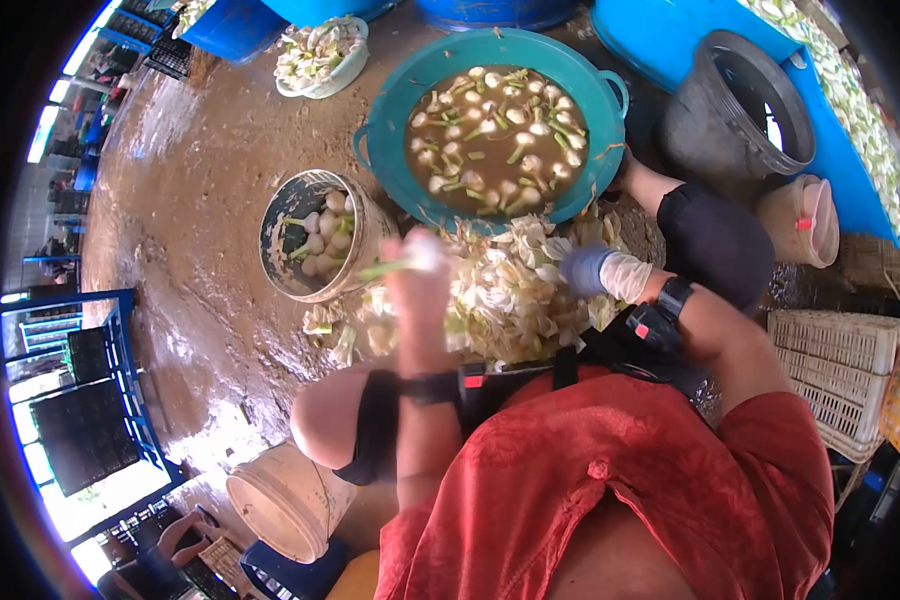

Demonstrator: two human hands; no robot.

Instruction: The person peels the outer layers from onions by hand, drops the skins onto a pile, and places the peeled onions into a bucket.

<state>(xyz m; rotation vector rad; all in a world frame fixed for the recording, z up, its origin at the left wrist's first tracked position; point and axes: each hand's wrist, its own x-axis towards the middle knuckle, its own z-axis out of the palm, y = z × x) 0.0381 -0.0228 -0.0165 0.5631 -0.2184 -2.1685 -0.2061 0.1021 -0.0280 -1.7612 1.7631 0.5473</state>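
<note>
My left hand [419,300], blurred by motion, is closed around a garlic bulb [425,250] whose green stem sticks out to the left. It is above the edge of a heap of garlic peelings [510,290]. To its left, a white bucket [280,277] holds several garlic bulbs [325,235]. My right hand [592,271], in a blue and whitish glove, is over the right side of the heap; its fingers are too blurred and hidden to read. Beyond the heap stands a green tub [390,110] of brown water with many stemmed garlic bulbs [520,140] floating in it.
A basin of garlic [355,75] sits at the back left on wet, muddy ground [190,200]. A dark bucket [695,130] and a pale pink bucket [780,215] stand right. White crates [830,350] are at the far right, and a lidded bucket [275,510] is lower left.
</note>
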